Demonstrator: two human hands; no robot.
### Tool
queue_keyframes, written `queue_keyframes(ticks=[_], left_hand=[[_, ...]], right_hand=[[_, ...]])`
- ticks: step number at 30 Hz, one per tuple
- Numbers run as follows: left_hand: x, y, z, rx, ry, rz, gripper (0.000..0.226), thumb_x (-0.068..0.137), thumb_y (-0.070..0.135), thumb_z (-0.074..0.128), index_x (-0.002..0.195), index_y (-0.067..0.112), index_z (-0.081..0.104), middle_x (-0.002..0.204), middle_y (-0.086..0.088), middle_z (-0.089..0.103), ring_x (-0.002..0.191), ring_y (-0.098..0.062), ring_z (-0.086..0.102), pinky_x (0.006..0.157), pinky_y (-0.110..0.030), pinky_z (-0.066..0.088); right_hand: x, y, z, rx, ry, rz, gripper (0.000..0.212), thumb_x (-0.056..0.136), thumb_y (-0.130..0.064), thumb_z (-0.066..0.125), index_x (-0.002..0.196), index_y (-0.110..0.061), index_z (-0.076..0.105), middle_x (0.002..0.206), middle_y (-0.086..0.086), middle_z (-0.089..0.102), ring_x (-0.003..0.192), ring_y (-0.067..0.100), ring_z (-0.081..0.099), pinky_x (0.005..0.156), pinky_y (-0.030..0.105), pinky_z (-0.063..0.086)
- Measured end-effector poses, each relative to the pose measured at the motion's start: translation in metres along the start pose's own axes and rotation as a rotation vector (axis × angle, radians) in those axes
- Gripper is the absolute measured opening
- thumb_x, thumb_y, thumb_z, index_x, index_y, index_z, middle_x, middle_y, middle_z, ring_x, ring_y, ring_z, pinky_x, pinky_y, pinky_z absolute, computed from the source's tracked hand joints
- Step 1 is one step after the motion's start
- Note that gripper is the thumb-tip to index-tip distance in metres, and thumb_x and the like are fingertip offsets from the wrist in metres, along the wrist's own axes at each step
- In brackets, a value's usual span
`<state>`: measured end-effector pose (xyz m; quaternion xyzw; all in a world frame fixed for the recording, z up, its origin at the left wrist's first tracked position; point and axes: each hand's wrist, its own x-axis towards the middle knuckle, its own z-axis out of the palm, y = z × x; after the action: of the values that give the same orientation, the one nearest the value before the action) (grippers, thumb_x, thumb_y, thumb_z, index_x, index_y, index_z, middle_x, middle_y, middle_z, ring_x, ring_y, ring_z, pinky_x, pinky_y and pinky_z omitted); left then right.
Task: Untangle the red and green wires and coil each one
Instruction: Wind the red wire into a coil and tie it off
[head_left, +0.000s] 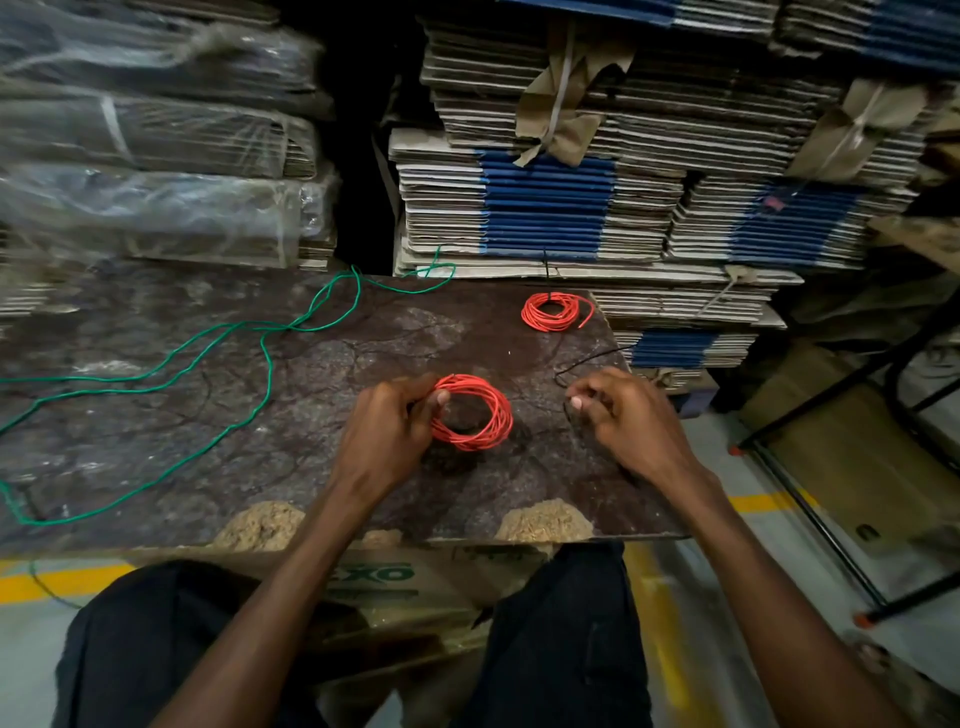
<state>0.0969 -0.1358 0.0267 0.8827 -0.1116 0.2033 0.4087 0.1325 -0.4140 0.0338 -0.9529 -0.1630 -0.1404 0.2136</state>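
My left hand (392, 421) grips the left side of a coiled red wire (480, 413) just above the dark board (156, 395). My right hand (618, 415) pinches a thin black tie wire (592, 358) that runs up and to the right toward the board's edge. A second red coil (551, 310), bound with a black tie, lies at the far right of the board. The green wire (218, 374) sprawls loose and uncoiled over the left half of the board, with its far end looping up at the back (439, 270).
Stacks of flattened cardboard (571, 208) rise right behind the board, plastic-wrapped bundles (156, 156) at the back left. A cardboard box (852, 457) and a black metal frame (810, 499) stand on the floor at the right. My knees sit under the board's near edge.
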Motion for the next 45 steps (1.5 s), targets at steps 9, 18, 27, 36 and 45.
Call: queue_keyframes(ticks=[9,18,27,36,45], left_hand=[[-0.003,0.004,-0.013,-0.113,-0.060,0.061,0.040,0.091,0.042,0.048,0.085,0.008,0.068,0.068,-0.001,0.062,0.062,-0.015,0.055,0.062,-0.041,0.043],[-0.007,0.006,-0.026,-0.279,-0.076,0.059,0.039,0.092,0.042,0.050,0.097,0.009,0.070,0.076,-0.007,0.062,0.070,-0.023,0.059,0.063,-0.045,0.048],[-0.009,0.011,-0.031,-0.270,-0.087,0.045,0.026,0.093,0.030,0.053,0.100,0.013,0.072,0.073,-0.006,0.059,0.068,-0.023,0.056,0.062,-0.042,0.045],[-0.014,0.014,-0.032,-0.196,-0.133,0.059,0.023,0.094,0.029,0.052,0.097,0.015,0.070,0.072,-0.005,0.060,0.068,-0.020,0.058,0.065,-0.044,0.045],[-0.011,0.009,-0.028,-0.220,-0.181,0.033,0.032,0.092,0.033,0.052,0.118,0.027,0.069,0.090,-0.004,0.071,0.082,-0.020,0.066,0.075,-0.042,0.050]], right_hand=[[0.030,-0.054,-0.027,0.817,0.107,0.143,0.022,0.090,-0.003,0.065,0.098,-0.021,0.075,0.072,-0.001,0.068,0.061,0.011,0.059,0.058,0.023,0.054],[0.049,-0.068,-0.020,1.098,0.233,0.373,0.011,0.087,-0.005,0.067,0.095,-0.010,0.073,0.072,0.002,0.068,0.056,0.009,0.058,0.054,0.018,0.051],[0.036,-0.100,0.013,1.382,-0.041,0.671,0.006,0.085,-0.005,0.064,0.089,-0.006,0.068,0.062,0.002,0.067,0.049,0.006,0.059,0.048,0.015,0.050],[0.025,-0.118,0.022,1.338,-0.107,0.627,0.023,0.075,0.001,0.069,0.081,-0.022,0.071,0.078,0.004,0.068,0.066,0.016,0.055,0.068,0.031,0.041],[0.016,-0.130,0.010,1.260,-0.148,0.543,0.017,0.082,0.000,0.066,0.083,-0.014,0.076,0.080,0.009,0.073,0.066,0.014,0.064,0.068,0.025,0.055]])
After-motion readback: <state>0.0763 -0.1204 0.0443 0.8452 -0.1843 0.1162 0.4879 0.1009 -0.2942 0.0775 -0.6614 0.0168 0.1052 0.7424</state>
